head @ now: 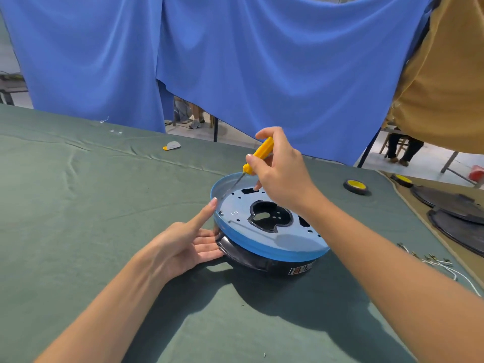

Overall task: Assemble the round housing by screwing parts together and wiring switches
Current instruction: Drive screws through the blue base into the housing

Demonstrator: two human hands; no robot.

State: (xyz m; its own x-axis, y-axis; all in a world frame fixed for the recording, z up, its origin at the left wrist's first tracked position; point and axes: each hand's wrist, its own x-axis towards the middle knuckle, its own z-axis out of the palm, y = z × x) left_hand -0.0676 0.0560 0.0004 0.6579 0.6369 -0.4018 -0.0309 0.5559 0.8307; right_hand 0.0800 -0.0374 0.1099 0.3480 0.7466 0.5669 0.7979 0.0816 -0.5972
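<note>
The round housing lies on the green cloth, a shiny metal plate with a blue rim on top of a black base. My right hand grips a yellow-handled screwdriver, its thin shaft slanting down to a screw near the plate's left edge. My left hand rests against the housing's left side with straight fingers, the index finger lying up along the blue rim beside the screwdriver's tip.
White wires with terminals lie at the right. A yellow-and-black tape roll sits behind the housing. Dark round parts rest on a tan cloth at far right. A small white-and-yellow scrap lies at the back. Blue curtains hang behind.
</note>
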